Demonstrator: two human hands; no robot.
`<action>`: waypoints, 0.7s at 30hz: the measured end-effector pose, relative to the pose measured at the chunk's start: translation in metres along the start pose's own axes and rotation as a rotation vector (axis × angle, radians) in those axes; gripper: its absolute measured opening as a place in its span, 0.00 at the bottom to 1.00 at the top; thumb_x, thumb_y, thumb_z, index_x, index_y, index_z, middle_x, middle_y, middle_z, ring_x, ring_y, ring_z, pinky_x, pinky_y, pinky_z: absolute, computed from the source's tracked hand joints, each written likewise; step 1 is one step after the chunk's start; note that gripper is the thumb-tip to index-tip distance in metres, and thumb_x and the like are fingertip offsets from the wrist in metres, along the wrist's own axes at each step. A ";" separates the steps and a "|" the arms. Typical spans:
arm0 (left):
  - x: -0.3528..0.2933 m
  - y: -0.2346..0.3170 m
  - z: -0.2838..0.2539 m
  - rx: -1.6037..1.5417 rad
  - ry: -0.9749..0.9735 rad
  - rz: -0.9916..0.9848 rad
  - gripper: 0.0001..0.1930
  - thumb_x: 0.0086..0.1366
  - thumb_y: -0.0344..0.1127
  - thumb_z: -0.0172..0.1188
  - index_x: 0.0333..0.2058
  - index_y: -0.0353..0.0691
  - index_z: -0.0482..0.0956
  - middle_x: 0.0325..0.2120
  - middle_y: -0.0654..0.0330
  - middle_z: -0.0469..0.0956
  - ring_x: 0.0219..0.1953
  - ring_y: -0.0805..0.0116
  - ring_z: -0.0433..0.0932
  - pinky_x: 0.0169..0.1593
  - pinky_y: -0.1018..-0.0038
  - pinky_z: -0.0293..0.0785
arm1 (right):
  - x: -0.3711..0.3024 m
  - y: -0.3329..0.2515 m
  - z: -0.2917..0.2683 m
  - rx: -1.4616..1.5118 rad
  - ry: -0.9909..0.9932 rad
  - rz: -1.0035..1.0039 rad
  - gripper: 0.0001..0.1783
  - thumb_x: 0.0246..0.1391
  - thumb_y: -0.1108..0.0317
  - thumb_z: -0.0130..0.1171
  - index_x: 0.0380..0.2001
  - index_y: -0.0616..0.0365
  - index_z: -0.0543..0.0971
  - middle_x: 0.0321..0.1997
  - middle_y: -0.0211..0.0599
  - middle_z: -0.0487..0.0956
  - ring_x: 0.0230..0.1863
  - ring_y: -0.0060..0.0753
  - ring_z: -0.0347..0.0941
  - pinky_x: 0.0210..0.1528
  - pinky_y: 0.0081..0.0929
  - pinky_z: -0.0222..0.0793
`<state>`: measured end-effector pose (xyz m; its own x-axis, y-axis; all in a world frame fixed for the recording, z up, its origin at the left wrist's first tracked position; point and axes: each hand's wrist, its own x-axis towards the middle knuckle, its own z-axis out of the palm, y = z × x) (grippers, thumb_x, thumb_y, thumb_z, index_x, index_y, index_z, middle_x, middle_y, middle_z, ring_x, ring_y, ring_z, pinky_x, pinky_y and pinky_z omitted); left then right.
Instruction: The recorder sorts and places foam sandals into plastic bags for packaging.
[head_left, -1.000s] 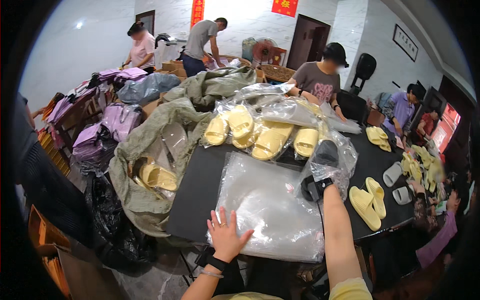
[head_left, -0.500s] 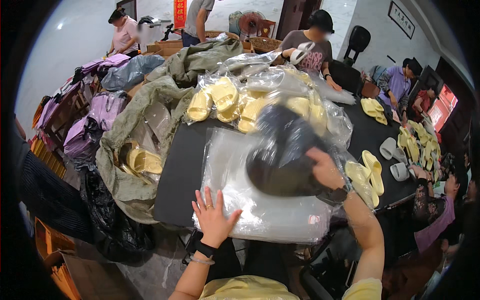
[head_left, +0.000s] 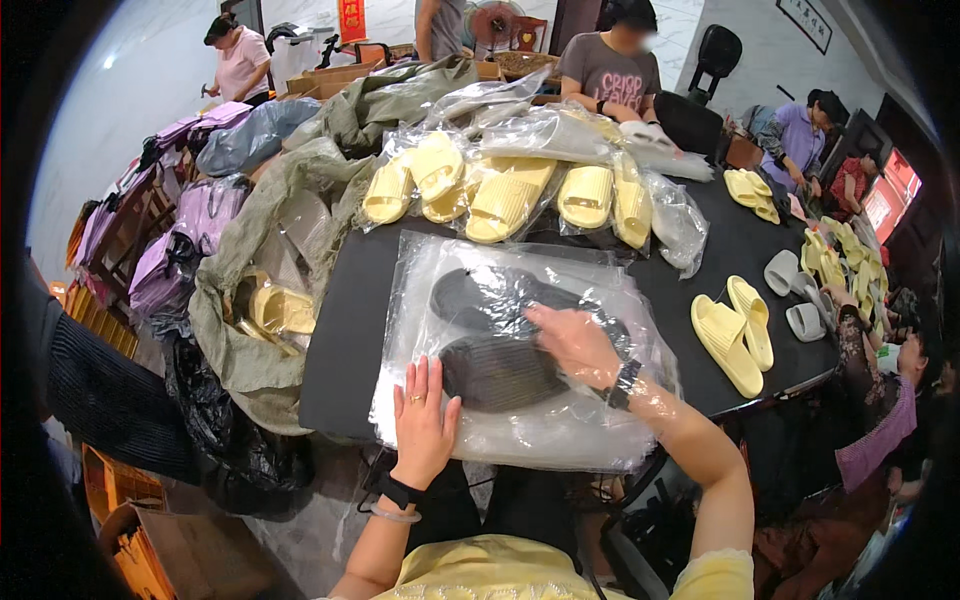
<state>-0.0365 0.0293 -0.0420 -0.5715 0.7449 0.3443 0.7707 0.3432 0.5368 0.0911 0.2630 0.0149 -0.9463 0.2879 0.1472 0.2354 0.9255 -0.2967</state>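
Note:
A pair of black slippers (head_left: 505, 375) lies side by side inside a clear plastic bag, on top of a stack of clear plastic bags (head_left: 520, 435) in front of me. My right hand (head_left: 580, 348) is closed on the slippers, its curled fingers reaching between the two. My left hand (head_left: 428, 415) rests flat on the left part of the stack, fingers stretched out, beside the toe of the nearer slipper. Just beyond the stack lie several bagged yellow slippers (head_left: 508, 198). A loose pair of yellow slippers (head_left: 727, 345) sits on the black table to the right.
Grey slippers (head_left: 803, 322) stand at the table's (head_left: 690, 400) right side. A woven sack (head_left: 255, 345) with yellow slippers inside sags against the left edge. Purple packages (head_left: 205, 225) and a black bag (head_left: 215, 420) lie farther left. Several people work around the far and right sides.
The black slippers, blurred and raised half a second ago, now lie flat on the bag stack. My right hand has come down and left with them. My left hand stays flat on the stack.

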 end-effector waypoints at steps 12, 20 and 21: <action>-0.003 0.005 -0.004 0.203 0.045 -0.063 0.24 0.61 0.41 0.52 0.54 0.34 0.65 0.58 0.42 0.57 0.63 0.44 0.50 0.62 0.49 0.45 | -0.120 0.007 -0.087 0.086 -0.084 -0.051 0.15 0.55 0.64 0.50 0.41 0.63 0.73 0.48 0.52 0.71 0.46 0.51 0.70 0.49 0.36 0.66; -0.066 -0.082 -0.076 -0.629 0.331 -0.513 0.12 0.63 0.28 0.51 0.45 0.31 0.74 0.42 0.59 0.74 0.44 0.70 0.72 0.48 0.77 0.66 | -0.232 -0.054 -0.076 0.836 -0.563 0.670 0.13 0.60 0.62 0.44 0.35 0.57 0.76 0.33 0.33 0.80 0.37 0.27 0.76 0.42 0.22 0.70; -0.079 -0.095 -0.080 -0.778 0.287 -0.652 0.13 0.65 0.34 0.50 0.46 0.36 0.74 0.37 0.60 0.75 0.42 0.71 0.73 0.43 0.75 0.69 | -0.237 -0.049 -0.045 0.787 -0.596 0.638 0.14 0.61 0.61 0.43 0.38 0.58 0.75 0.33 0.34 0.79 0.37 0.28 0.76 0.42 0.22 0.70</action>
<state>-0.0868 -0.1074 -0.0586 -0.9339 0.3497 -0.0743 -0.0449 0.0914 0.9948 0.3138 0.1607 0.0367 -0.7100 0.2906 -0.6414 0.6996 0.1879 -0.6893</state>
